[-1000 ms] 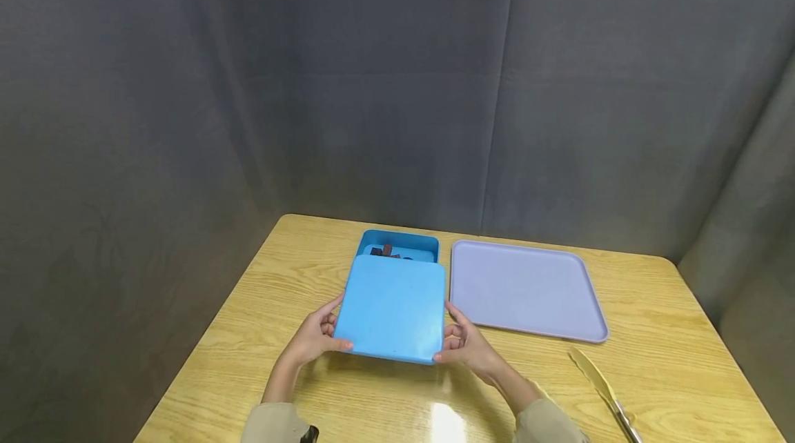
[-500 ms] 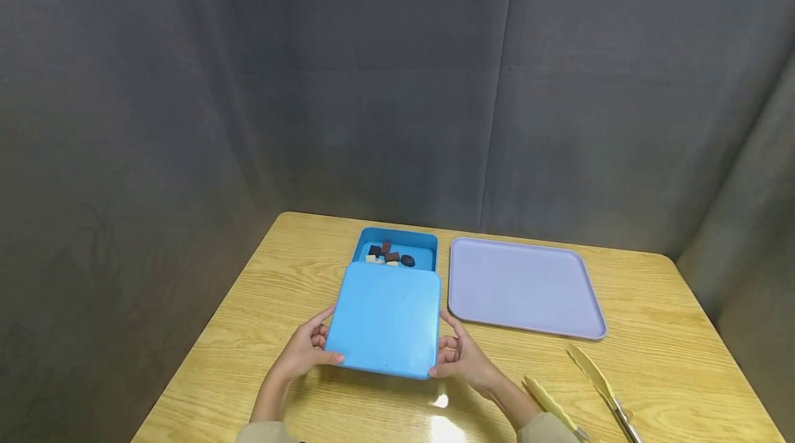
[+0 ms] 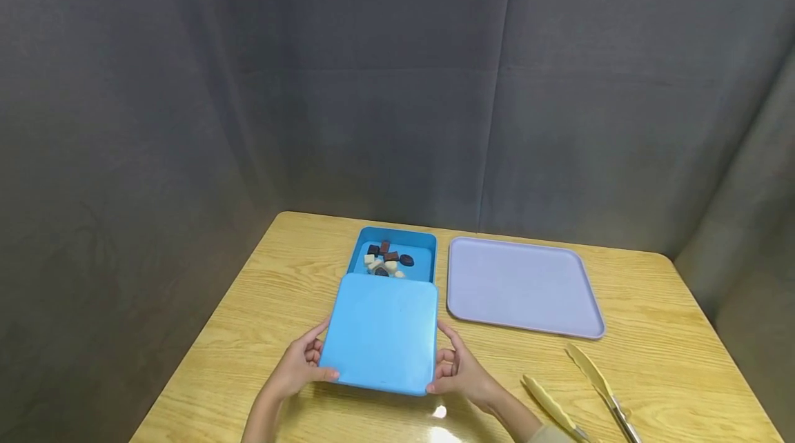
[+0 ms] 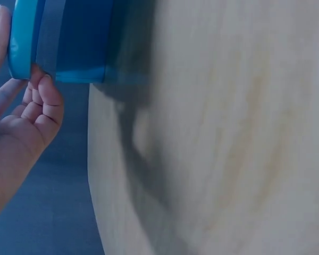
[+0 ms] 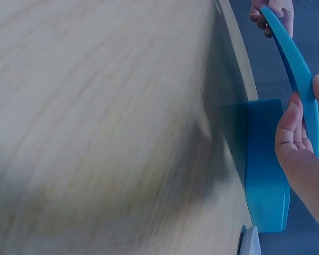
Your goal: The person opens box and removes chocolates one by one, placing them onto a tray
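Lilac tray beside box w/ chocolates — tongs near right hand.

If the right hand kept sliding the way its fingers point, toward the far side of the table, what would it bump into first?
Probably the lilac tray: the right hand, gripping the blue lid, points toward its near-left corner. Depth is unclear, so it might instead graze the open blue box.

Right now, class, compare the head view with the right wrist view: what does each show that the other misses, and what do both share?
Only the head view shows the small dark and pale pieces in the open blue box, the lilac tray and the yellow tongs. Only the right wrist view shows the blue lid edge-on, clear of the table. Both show the lid held by the left hand and right hand.
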Demonstrator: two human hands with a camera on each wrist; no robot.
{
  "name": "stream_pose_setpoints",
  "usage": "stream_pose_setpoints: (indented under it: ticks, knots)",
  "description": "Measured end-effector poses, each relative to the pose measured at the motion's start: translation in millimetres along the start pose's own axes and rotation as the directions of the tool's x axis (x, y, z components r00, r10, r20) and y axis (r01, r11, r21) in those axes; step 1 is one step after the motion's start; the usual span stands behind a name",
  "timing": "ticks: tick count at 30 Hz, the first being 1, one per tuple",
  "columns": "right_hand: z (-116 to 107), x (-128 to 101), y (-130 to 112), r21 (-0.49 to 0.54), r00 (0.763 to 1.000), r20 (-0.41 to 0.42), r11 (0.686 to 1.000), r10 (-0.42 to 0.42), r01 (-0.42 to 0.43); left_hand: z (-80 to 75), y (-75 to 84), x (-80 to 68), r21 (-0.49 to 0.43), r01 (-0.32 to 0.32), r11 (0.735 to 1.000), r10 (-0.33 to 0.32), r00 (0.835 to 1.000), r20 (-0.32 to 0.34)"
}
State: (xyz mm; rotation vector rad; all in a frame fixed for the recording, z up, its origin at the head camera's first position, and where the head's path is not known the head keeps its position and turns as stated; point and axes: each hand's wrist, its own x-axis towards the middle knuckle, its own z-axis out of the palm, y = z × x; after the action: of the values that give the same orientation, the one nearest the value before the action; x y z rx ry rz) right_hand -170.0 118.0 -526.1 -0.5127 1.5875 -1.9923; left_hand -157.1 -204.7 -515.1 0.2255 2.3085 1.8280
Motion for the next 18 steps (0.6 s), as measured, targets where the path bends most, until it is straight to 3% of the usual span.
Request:
stream_pose_setpoints:
  ticks: [11, 18]
  knots:
    - [9.3, -10.7, 6.6, 0.018, 0.999, 0.038, 1.000, -0.007, 0.006, 3.7, -7.3, -19.8, -0.040, 0.065, 0.997, -0.066, 0.998, -0.020]
    - [15.5, -15.9, 9.5, 0.021, 0.999, 0.042, 1.000, 0.012, -0.013, 2.4, -12.8, -29.2, -0.062, 0.055, 0.997, -0.054, 0.998, 0.014]
